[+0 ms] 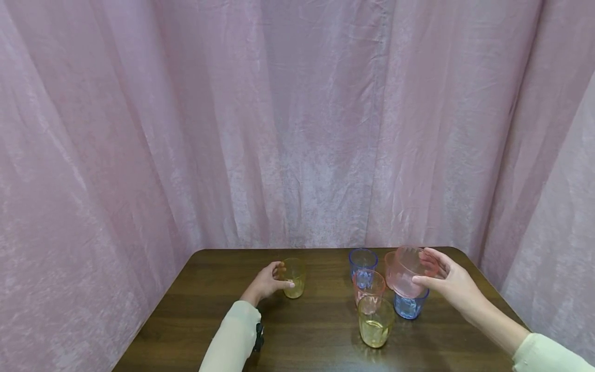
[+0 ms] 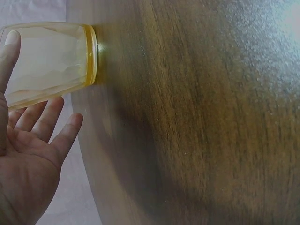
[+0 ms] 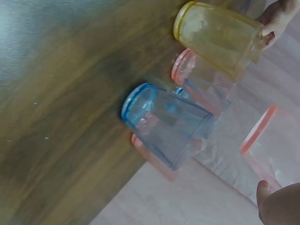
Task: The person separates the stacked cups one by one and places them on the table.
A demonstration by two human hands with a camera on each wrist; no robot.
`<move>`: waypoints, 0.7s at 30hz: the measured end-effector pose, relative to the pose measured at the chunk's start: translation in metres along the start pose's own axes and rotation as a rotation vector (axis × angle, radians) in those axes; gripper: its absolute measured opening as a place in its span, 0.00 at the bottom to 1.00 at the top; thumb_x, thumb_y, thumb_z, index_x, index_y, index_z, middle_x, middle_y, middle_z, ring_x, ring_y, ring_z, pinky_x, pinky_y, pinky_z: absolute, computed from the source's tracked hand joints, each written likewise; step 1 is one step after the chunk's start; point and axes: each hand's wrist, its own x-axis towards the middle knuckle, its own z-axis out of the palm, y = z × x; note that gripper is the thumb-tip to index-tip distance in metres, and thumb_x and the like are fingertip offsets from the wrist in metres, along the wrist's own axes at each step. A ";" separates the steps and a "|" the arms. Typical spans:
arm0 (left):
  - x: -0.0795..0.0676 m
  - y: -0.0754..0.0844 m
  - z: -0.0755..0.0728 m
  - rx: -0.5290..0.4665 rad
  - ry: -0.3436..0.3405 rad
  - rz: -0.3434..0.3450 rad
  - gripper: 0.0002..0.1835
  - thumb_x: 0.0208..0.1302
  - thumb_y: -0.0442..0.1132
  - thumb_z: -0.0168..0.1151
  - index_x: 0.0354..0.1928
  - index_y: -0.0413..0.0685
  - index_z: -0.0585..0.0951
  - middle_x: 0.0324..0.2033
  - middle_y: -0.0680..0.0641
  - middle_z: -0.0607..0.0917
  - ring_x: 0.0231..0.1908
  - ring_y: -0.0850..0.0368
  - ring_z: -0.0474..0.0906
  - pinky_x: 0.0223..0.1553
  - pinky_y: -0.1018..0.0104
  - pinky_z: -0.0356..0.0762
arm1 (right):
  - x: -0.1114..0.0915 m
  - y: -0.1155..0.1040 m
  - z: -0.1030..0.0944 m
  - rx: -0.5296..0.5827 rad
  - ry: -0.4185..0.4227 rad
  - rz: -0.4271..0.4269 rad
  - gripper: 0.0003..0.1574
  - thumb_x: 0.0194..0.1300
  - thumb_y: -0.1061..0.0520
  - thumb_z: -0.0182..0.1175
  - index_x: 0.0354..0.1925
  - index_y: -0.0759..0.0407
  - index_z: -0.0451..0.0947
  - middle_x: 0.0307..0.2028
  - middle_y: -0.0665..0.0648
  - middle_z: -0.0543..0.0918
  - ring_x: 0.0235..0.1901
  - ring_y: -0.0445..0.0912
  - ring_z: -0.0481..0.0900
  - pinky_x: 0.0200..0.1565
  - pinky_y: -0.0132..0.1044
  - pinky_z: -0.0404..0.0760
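My left hand point(image 1: 269, 281) has its thumb and fingers round a clear yellow cup point(image 1: 294, 281) that stands upright on the table. In the left wrist view the thumb lies over the cup's side point(image 2: 51, 61), and the outer fingers are spread beside it. Off the table at the right, my right hand point(image 1: 448, 281) holds a clear pink cup point(image 1: 405, 274) between thumb and fingers. Directly below that cup is a blue cup point(image 1: 409, 306), partly covered by it. Another pink cup point(image 1: 389, 263) shows behind, mostly hidden.
Left of the held pink cup stand a blue cup point(image 1: 363, 261) at the back, a pink cup point(image 1: 369, 284) before it and a yellow cup point(image 1: 375, 325) in front. They overlap in view. The brown wooden table point(image 1: 195, 310) ends at a pink curtain point(image 1: 297, 155).
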 end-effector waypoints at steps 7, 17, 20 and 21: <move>-0.001 0.003 0.000 0.008 0.005 0.002 0.46 0.55 0.43 0.77 0.70 0.34 0.64 0.65 0.36 0.72 0.68 0.35 0.62 0.65 0.41 0.64 | -0.011 0.014 -0.005 -0.041 -0.024 0.028 0.53 0.66 0.54 0.66 0.75 0.69 0.47 0.70 0.70 0.62 0.67 0.55 0.66 0.51 0.15 0.69; -0.002 0.002 0.000 0.022 0.004 -0.014 0.46 0.55 0.45 0.77 0.70 0.36 0.64 0.66 0.37 0.72 0.69 0.36 0.62 0.65 0.41 0.63 | -0.028 0.034 0.002 -0.030 -0.020 0.044 0.53 0.64 0.56 0.68 0.74 0.70 0.48 0.69 0.72 0.64 0.64 0.48 0.71 0.50 0.17 0.71; -0.001 0.003 -0.001 0.023 0.006 -0.006 0.46 0.54 0.45 0.77 0.70 0.35 0.64 0.66 0.36 0.72 0.68 0.35 0.62 0.65 0.41 0.63 | -0.032 0.038 0.003 -0.035 -0.017 0.043 0.53 0.64 0.56 0.68 0.74 0.69 0.49 0.68 0.71 0.65 0.60 0.33 0.70 0.51 0.16 0.70; -0.001 0.004 -0.001 0.022 0.007 -0.006 0.46 0.54 0.45 0.78 0.70 0.35 0.65 0.66 0.36 0.72 0.68 0.35 0.62 0.65 0.41 0.63 | -0.034 0.039 0.003 -0.041 -0.019 0.043 0.52 0.64 0.56 0.68 0.74 0.69 0.50 0.68 0.71 0.65 0.60 0.36 0.70 0.50 0.16 0.70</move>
